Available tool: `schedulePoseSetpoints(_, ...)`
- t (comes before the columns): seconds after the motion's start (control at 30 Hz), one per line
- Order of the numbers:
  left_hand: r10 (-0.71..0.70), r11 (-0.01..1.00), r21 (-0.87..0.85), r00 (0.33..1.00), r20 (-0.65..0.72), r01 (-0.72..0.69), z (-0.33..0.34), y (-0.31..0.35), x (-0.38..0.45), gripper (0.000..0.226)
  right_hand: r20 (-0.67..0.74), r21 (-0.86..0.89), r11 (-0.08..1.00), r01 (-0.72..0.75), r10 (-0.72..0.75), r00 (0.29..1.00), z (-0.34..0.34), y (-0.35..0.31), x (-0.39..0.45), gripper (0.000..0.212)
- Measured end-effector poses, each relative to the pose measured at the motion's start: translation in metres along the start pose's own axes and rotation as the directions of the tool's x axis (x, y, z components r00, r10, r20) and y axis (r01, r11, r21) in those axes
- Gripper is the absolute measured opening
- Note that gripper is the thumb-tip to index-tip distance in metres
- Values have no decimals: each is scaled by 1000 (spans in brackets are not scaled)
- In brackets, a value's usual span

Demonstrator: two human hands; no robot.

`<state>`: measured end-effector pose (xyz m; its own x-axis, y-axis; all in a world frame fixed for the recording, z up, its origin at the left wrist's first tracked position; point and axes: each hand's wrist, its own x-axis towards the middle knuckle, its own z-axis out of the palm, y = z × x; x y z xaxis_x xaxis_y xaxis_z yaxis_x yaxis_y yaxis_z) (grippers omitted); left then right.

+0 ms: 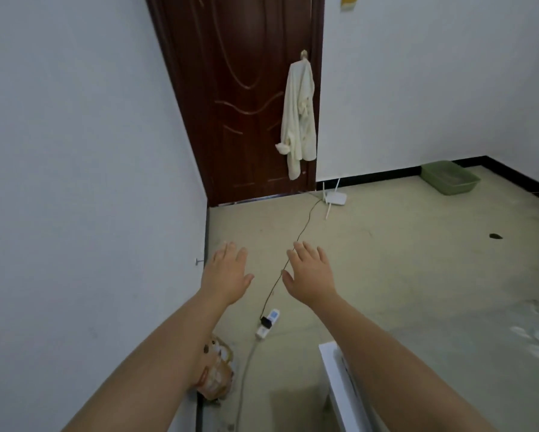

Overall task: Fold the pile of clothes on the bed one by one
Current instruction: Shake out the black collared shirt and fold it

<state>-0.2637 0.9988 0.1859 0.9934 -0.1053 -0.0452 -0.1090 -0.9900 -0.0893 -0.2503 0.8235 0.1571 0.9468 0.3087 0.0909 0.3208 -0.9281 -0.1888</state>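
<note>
Both my arms reach forward over the floor. My left hand (226,272) is held out flat, palm down, fingers straight, holding nothing. My right hand (308,274) is beside it in the same flat pose, also holding nothing. Neither the bed nor the pile of clothes is in view. A cream garment (299,120) hangs from a hook on the dark brown door (237,98) straight ahead, far beyond my hands.
A white wall (84,182) runs close on my left. On the floor lie a power strip (268,322) with a black cable, a white router (335,199) and a green tray (449,177). A white furniture edge (340,388) is at bottom right, a patterned bag (218,369) under my left forearm.
</note>
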Motion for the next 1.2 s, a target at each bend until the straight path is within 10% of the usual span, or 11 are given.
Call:
schedulePoseSetpoints(0.2, -38, 999, 35, 998, 55, 36, 25, -6, 124, 59, 11, -35, 996, -79, 79, 997, 40, 56, 97, 53)
schedulePoseSetpoints(0.53, 283, 950, 81, 942, 179, -301, 51, 76, 401, 55, -191, 14, 891, -454, 448, 874, 51, 232, 245, 42)
schedulePoseSetpoints(0.9, 792, 589, 67, 592, 152, -805, 37, 389, 582, 57, -168, 32, 437, -899, 889, 426, 22, 490, 191, 45)
schedulePoseSetpoints(1.2, 921, 377, 67, 381, 84, -924, -18, 655, 676, 56, -352, -41, 262, -964, 899, 260, -54, 709, 175, 48)
